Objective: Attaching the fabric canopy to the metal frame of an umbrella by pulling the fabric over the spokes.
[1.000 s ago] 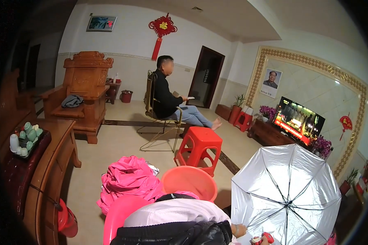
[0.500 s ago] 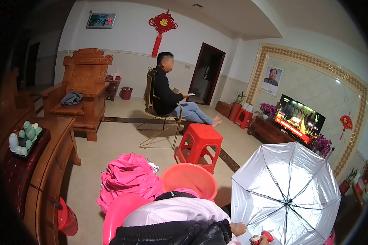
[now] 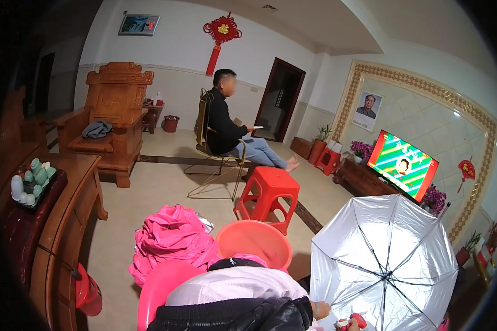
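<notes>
Tiled living room: gripping an open silver umbrella (image 3: 384, 265) beside the orange basin (image 3: 254, 243), right hand (image 3: 350, 321) clenched around its red handle (image 3: 359, 319), left hand (image 3: 320, 309) closure unclear; possibly snagging ribs against the basin.

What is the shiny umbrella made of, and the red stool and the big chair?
The open umbrella looks like thin silver-coated fabric on dark metal ribs, since it gleams and creases between them. The red stool seems moulded plastic, smooth and glossy. The big chair looks like carved, polished reddish wood, with ornate scrollwork on its back.
</notes>
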`<state>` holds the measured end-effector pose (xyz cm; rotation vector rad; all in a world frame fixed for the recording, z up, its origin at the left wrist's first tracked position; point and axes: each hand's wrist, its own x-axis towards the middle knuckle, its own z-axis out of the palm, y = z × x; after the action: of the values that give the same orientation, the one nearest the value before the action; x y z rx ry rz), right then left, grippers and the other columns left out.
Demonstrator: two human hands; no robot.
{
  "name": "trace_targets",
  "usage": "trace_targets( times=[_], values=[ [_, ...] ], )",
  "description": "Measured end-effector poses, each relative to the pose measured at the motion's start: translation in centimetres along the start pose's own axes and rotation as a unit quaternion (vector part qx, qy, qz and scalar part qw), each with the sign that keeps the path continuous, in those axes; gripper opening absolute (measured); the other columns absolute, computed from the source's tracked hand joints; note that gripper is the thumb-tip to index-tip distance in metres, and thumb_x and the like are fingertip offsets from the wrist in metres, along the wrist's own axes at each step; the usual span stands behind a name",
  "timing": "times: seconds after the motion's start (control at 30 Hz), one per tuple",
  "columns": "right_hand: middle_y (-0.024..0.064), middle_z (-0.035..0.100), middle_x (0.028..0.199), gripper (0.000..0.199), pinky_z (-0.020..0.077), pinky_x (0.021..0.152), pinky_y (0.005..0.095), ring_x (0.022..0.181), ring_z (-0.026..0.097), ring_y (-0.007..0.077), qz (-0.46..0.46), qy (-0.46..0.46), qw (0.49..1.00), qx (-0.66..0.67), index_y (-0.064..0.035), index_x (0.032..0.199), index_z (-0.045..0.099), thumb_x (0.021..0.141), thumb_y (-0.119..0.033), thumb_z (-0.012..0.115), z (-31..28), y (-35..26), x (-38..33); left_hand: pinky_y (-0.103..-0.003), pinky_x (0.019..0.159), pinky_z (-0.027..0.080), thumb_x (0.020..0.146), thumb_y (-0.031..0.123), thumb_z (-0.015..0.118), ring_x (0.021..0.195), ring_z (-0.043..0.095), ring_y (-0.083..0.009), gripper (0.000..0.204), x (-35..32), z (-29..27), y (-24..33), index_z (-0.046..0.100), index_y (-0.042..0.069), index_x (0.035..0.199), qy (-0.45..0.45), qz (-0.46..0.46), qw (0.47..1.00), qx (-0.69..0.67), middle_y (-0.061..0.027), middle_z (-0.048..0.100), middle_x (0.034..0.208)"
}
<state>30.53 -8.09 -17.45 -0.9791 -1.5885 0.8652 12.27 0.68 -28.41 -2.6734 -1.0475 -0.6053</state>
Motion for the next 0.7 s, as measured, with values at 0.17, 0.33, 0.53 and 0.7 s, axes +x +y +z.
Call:
trace_targets(
  times=[0.17, 0.33, 0.53, 0.7],
  values=[
    [0.0052, 0.026, 0.060, 0.017, 0.0243, 0.055, 0.0339, 0.059, 0.028, 0.0202, -0.082, 0.013, 0.997, -0.007, -0.0060, 0.063, 0.035, 0.060, 0.003, 0.049, -0.1, 2.1, 0.6, -0.039, 0.067, 0.047, 0.068, 0.016, 0.054, 0.078, 0.058, -0.0289, 0.016, 0.4, -1.3, 0.2, 0.063, 0.004, 0.070, -0.048, -0.007, 0.999, -0.013, -0.0147, 0.059, 0.080],
    [0.0060, 0.031, 0.064, 0.013, 0.0291, 0.059, 0.0321, 0.061, 0.031, 0.0202, -0.098, 0.026, 0.995, -0.017, -0.0048, 0.065, 0.036, 0.065, 0.000, 0.048, 0.0, 2.8, 0.6, -0.039, 0.076, 0.044, 0.070, 0.014, 0.054, 0.092, 0.053, -0.0310, 0.018, 0.8, -3.3, 0.5, 0.063, 0.000, 0.077, -0.177, -0.025, 0.983, -0.037, -0.0174, 0.056, 0.094],
    [0.0077, 0.040, 0.078, 0.030, 0.0337, 0.068, 0.0398, 0.067, 0.038, 0.0205, 0.026, 0.018, 0.999, 0.027, -0.0098, 0.097, 0.039, 0.073, -0.020, 0.053, -0.7, 4.7, 0.6, -0.036, 0.072, 0.043, 0.074, 0.014, 0.049, 0.086, 0.053, -0.0254, 0.017, -0.2, -3.7, 1.8, 0.062, 0.004, 0.077, -0.136, -0.026, 0.990, -0.006, -0.0111, 0.055, 0.088],
    [0.0017, 0.048, 0.073, 0.009, 0.0468, 0.048, 0.0295, 0.056, 0.051, 0.0141, 0.173, 0.130, 0.919, 0.331, -0.0112, 0.086, 0.045, 0.080, -0.014, 0.050, -0.9, 11.0, 1.6, -0.042, 0.066, 0.049, 0.074, 0.011, 0.051, 0.080, 0.062, -0.0328, 0.019, 1.9, 1.4, -0.2, 0.063, -0.003, 0.079, -0.126, -0.170, 0.975, -0.062, -0.0216, 0.062, 0.084]
  ],
)
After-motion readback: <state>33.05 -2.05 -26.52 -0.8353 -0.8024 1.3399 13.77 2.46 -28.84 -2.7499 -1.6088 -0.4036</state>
